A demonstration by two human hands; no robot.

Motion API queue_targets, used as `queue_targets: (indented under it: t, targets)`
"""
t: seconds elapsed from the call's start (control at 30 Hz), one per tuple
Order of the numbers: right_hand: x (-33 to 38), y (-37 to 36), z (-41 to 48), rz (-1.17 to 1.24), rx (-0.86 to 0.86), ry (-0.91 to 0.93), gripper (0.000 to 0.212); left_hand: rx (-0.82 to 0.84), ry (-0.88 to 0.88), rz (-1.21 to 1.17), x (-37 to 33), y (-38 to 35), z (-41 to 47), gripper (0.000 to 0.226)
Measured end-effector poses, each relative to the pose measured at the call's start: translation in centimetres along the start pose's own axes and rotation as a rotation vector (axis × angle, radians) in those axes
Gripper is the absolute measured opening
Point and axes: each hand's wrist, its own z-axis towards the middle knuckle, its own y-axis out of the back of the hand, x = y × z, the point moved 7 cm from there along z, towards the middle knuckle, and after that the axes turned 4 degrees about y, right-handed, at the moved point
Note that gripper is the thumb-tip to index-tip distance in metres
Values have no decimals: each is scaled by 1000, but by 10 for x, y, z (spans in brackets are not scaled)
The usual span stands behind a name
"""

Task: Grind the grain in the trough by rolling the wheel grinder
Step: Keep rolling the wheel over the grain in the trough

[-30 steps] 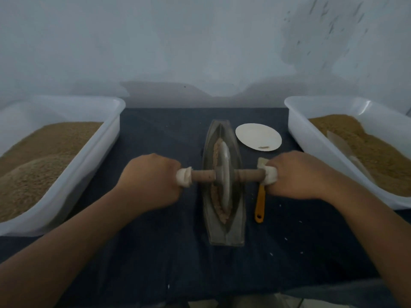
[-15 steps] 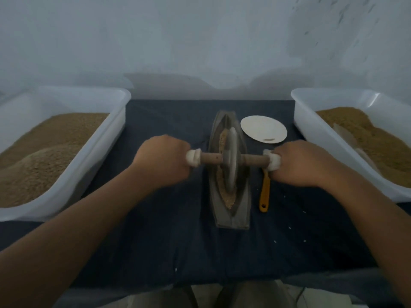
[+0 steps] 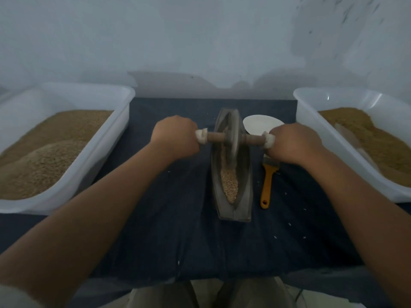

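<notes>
Brush (image 3: 268, 181) and plate (image 3: 258, 126) are lying beside trough (image 3: 244, 194); left hand (image 3: 175, 138) and right hand (image 3: 293, 145) are clenching grinder (image 3: 232, 142) axle ends.

We see a dark-clothed table (image 3: 169, 230) carrying a left tub (image 3: 89, 88), right tub (image 3: 347, 95), trough (image 3: 245, 192), plate (image 3: 259, 125) and brush (image 3: 268, 181).

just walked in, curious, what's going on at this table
A person is grinding grain by hand. The left hand and right hand each grip one end of the wheel grinder, its wheel standing toward the far end of the trough. Coarse grain lies in its near half. An orange-handled brush and a white plate lie right of the trough.
</notes>
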Motion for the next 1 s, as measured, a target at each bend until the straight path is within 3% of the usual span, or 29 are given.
queue_targets:
  t: [0.2,0.3,0.47,0.53,0.73,0.87,1.0]
  targets:
    - [6,-3,-56,164,283,191,38,-50,-76,-26,15,-1,-84,30]
    - [5,-4,-31,119,162,140,30,-8,-36,-34,13,-8,-61,29]
    - [1,10,14,-40,-126,-31,36,-7,72,-44,7,-6,21,25]
    - [0,8,17,-33,-107,-30,34,-9,40,-43,2,-4,25,29]
    - [1,-6,-44,80,213,135,25,-19,-94,-32,14,-12,-60,29]
    - [4,-3,-43,108,143,144,31,6,-69,-16,16,-14,-68,30]
    - [1,-9,5,37,71,-9,32,-35,0,66,1,4,-1,31]
